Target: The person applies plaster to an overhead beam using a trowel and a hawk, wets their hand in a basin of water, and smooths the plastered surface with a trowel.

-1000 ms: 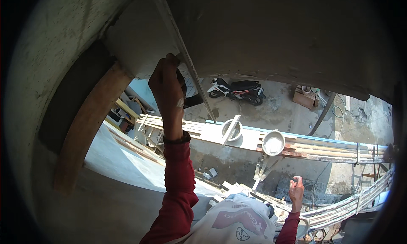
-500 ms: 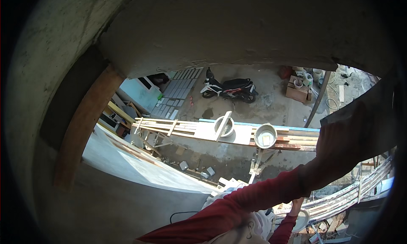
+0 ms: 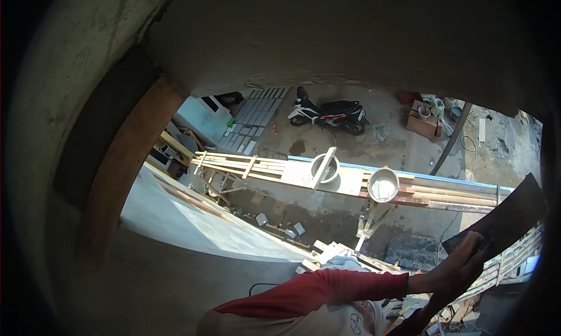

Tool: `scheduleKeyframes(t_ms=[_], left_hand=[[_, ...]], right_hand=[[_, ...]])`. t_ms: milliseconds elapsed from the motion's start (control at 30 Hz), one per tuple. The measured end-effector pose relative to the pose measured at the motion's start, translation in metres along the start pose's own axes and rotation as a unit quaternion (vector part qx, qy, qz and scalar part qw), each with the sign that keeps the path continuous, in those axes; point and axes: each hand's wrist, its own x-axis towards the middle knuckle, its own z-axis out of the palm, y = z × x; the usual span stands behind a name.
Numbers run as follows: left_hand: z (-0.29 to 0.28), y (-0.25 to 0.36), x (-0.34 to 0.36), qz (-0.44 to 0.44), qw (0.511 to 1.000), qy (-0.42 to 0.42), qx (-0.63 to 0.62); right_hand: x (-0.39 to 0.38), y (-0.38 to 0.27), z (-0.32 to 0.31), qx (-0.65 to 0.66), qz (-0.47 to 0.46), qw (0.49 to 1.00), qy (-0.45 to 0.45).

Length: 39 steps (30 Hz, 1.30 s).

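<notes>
My left hand (image 3: 459,263) is closed on a long, dark, flat plastering float (image 3: 502,216) at the right. Its red-sleeved arm stretches across from the lower middle. The float is tilted, its far end rising to the right, apart from the grey plastered surface (image 3: 350,38) overhead. My right hand (image 3: 470,280) comes up from below, close against the left hand; its fingers are lost in shadow and overlap. Whether it grips the float too is unclear.
Below, a plank-and-bamboo scaffold (image 3: 257,166) carries a bucket (image 3: 334,175) with a board across it and another bucket (image 3: 383,185). A motorbike (image 3: 330,115) stands on the ground beyond. An orange-brown wooden board (image 3: 131,160) edges the wall at left. Bamboo poles (image 3: 485,280) run at lower right.
The float has come down away from the overhead surface with my left hand. My right hand has risen from beside the lower bucket toward my left. The view has shifted slightly.
</notes>
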Motion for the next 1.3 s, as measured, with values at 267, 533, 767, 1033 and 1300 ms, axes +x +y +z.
scheduleKeyframes(t_ms=[267, 533, 767, 1033, 1300], left_hand=[[-0.031, 0.053, -0.037, 0.138, 0.98, -0.056, 0.13], [-0.115, 0.113, -0.066, 0.09, 0.951, -0.296, 0.006], [-0.142, 0.084, -0.069, -0.011, 0.954, -0.281, 0.101], [-0.176, 0.049, -0.068, -0.032, 0.966, -0.213, 0.143], [-0.255, 0.022, -0.106, -0.124, 0.977, -0.076, 0.156]], right_hand=[[-0.002, -0.099, -0.074, 0.197, -0.068, 0.972, 0.105], [0.08, -0.195, -0.181, 0.06, -0.325, 0.918, 0.22], [0.151, -0.302, -0.208, 0.056, -0.441, 0.852, 0.276], [0.187, -0.336, -0.2, 0.013, -0.582, 0.75, 0.315], [0.192, -0.297, -0.192, 0.05, -0.369, 0.816, 0.442]])
